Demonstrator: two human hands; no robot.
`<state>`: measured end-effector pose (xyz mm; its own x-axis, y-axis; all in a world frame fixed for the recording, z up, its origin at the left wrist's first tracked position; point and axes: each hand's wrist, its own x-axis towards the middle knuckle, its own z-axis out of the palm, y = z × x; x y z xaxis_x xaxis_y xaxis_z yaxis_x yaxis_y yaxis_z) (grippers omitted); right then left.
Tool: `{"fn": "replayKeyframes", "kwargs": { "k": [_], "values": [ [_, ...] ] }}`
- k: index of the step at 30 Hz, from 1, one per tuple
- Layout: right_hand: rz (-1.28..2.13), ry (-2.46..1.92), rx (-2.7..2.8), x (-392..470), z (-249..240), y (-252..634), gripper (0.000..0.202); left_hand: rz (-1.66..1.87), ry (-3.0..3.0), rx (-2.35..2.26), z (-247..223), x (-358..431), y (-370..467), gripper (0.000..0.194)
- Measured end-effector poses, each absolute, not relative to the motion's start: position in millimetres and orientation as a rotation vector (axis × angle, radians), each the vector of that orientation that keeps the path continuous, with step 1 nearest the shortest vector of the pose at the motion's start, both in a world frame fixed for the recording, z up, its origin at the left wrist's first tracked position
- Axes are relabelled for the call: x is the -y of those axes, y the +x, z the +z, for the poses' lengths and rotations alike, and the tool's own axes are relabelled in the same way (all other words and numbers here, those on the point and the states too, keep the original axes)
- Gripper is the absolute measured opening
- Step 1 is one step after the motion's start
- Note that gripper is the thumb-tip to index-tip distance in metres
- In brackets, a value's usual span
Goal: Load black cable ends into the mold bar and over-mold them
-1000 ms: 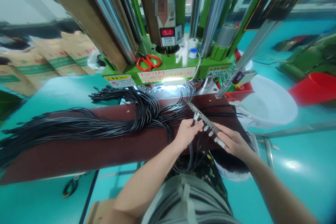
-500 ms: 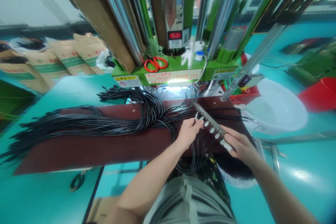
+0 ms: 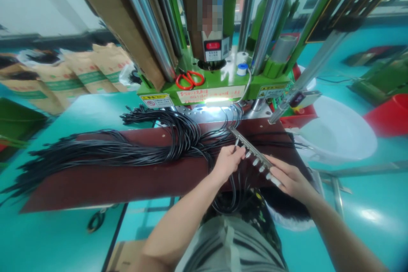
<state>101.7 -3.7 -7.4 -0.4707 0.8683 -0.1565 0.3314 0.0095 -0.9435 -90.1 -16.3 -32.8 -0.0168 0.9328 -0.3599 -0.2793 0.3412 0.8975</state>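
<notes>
A long metal bar (image 3: pixel 255 151) with several light-coloured connector ends along its lower side slants over the brown board. My right hand (image 3: pixel 288 175) grips its near end between thumb and fingers. My left hand (image 3: pixel 228 161) is closed in a pinch at a connector near the bar's far end; a small metal pin sticks up from the fingers. Black cables (image 3: pixel 234 191) hang below the bar, between my arms. To the left a thick bundle of black cables (image 3: pixel 127 151) lies across the brown board (image 3: pixel 111 185).
Behind the board stands a green press (image 3: pixel 191 95) with a lit work space and steel columns. Orange-handled scissors (image 3: pixel 190 80) and a blue-white spool (image 3: pixel 242 69) rest on it. A white tub (image 3: pixel 341 131) is at right. Paper sacks (image 3: pixel 79 70) stand at back left.
The bar has shifted slightly left and its far end sits a little lower. Both hands keep their holds, with my left hand still at the connectors.
</notes>
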Motion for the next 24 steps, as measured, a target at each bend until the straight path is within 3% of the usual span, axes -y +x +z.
{"fn": "replayKeyframes", "kwargs": {
  "k": [6, 12, 24],
  "values": [
    [1.671, -1.388, 1.5, 7, -6, 101, 0.051, 1.453, 0.806, -1.283, -34, 17, -100, 0.031],
    [1.791, -1.412, 1.428, 6, -13, 104, 0.051, 1.233, 0.952, -1.254, -36, 22, -105, 0.037],
    [1.726, -1.368, 1.692, 2, -9, 105, 0.054, 1.121, 1.042, -1.401, -35, 19, -108, 0.036]
  ]
}}
